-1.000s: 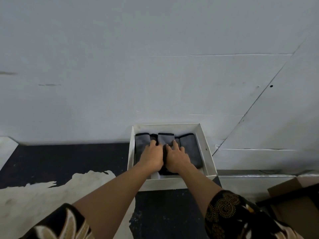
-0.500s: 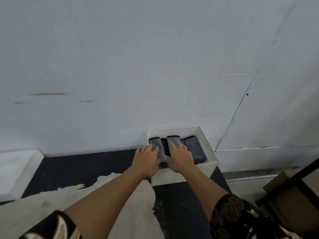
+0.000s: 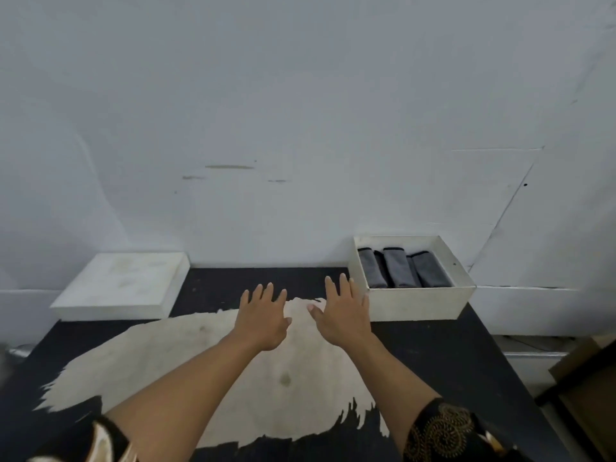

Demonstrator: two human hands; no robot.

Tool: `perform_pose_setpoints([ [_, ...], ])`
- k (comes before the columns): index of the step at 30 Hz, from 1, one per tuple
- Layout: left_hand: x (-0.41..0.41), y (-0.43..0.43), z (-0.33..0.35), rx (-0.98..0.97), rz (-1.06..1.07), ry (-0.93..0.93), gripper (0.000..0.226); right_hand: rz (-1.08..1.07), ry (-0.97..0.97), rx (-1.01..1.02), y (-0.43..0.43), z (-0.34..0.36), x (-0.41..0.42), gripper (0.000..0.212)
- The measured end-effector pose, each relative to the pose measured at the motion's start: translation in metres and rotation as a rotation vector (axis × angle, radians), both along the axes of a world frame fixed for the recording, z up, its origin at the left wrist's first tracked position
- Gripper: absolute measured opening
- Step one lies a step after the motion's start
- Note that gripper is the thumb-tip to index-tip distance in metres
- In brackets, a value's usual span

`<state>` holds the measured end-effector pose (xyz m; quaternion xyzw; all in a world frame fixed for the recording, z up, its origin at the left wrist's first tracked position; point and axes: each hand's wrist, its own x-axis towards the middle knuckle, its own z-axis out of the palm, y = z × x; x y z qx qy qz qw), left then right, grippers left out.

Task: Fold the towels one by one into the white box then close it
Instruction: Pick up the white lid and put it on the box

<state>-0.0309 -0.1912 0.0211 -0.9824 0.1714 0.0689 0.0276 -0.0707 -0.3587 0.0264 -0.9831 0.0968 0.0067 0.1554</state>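
Note:
The open white box point(image 3: 420, 301) stands at the back right of the black table, against the wall. Three folded grey towels point(image 3: 401, 271) with dark edges lie side by side inside it. The white lid point(image 3: 123, 288) lies flat at the back left of the table. My left hand point(image 3: 263, 315) and my right hand point(image 3: 343, 311) hover palm down over the table's middle, fingers spread, holding nothing. My right hand is just left of the box's front left corner.
A large worn white patch point(image 3: 233, 378) covers the middle of the black table top point(image 3: 450, 361). A white wall rises right behind the table. A brown cardboard box and a dark frame point(image 3: 580, 381) sit past the table's right edge.
Both hands have come out of the box and moved left, over the table's middle. The view has swung left, so the lid now shows.

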Motion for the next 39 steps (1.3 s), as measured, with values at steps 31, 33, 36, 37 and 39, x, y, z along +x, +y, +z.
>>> perform_pose_setpoints([
  [31,0.077,0.299,-0.019,-0.049,0.498,0.037,0.067,0.363,0.180,0.078,0.257,-0.030,0.120,0.076],
  [33,0.098,0.326,-0.025,-0.058,0.525,0.059,0.068,0.358,0.208,0.093,0.281,-0.037,0.136,0.076],
  [36,0.123,0.364,-0.042,-0.070,0.567,0.092,0.068,0.355,0.254,0.092,0.313,-0.050,0.156,0.078],
  [37,0.130,0.376,-0.048,-0.071,0.584,0.102,0.068,0.352,0.269,0.097,0.322,-0.055,0.162,0.077],
  [39,0.142,0.397,-0.059,-0.076,0.619,0.131,0.069,0.343,0.295,0.117,0.336,-0.064,0.172,0.075],
])
